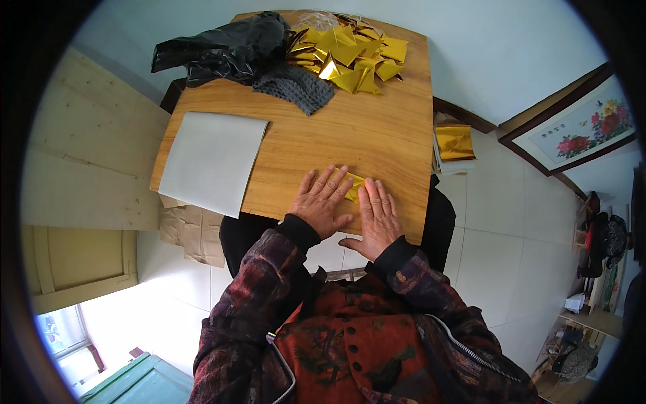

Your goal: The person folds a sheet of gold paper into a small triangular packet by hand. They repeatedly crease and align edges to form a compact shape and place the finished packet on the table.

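Note:
A small folded piece of gold foil paper (352, 188) lies flat near the front edge of the wooden table (363, 131). My left hand (321, 203) rests on its left side, palm down with fingers stretched out. From the right, my right hand (378, 214) lies flat on the paper's other side, its fingers extended side by side and its thumb pointing left. Both hands partly cover the paper, so its full outline is hidden. Neither hand grips anything.
A heap of folded gold foil pieces (350, 54) covers the far side of the table. Beside it sit a black plastic bag (229, 50) and a dark grey textured cloth (296, 87). A grey sheet (212, 158) overhangs the left front edge. More gold paper (455, 141) is stacked beyond the right edge.

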The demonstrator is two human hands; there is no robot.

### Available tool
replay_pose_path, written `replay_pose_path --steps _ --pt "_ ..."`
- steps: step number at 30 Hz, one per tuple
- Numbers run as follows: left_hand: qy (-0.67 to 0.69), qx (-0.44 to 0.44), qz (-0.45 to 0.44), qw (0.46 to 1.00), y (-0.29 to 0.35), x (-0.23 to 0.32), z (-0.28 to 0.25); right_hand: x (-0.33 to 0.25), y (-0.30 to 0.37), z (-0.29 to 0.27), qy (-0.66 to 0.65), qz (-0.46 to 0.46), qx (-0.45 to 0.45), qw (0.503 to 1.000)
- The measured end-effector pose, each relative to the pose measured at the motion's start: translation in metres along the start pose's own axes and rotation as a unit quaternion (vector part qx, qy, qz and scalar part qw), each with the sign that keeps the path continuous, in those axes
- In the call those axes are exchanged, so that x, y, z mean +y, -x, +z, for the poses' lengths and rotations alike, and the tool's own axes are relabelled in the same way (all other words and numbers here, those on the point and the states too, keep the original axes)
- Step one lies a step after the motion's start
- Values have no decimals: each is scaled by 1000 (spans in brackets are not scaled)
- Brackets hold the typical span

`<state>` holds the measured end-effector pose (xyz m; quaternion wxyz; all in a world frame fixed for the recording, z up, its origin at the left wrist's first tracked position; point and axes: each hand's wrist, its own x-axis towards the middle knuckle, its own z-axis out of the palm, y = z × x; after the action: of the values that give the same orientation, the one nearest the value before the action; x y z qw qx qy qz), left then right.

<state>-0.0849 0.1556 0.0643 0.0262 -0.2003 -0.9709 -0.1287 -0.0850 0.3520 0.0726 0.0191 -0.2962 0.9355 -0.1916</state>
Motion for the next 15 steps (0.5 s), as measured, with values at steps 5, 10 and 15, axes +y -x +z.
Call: replay_pose_path --steps 5,10,15 --pt "14 6 -22 1000 0 0 1 -1 -2 -2 6 43 -10 999" --pt "20 18 -21 999 1 0 0 -4 -3 -6 29 62 -11 998" --pt "10 17 -19 1000 1 0 0 0 -3 -12 13 57 -19 998"
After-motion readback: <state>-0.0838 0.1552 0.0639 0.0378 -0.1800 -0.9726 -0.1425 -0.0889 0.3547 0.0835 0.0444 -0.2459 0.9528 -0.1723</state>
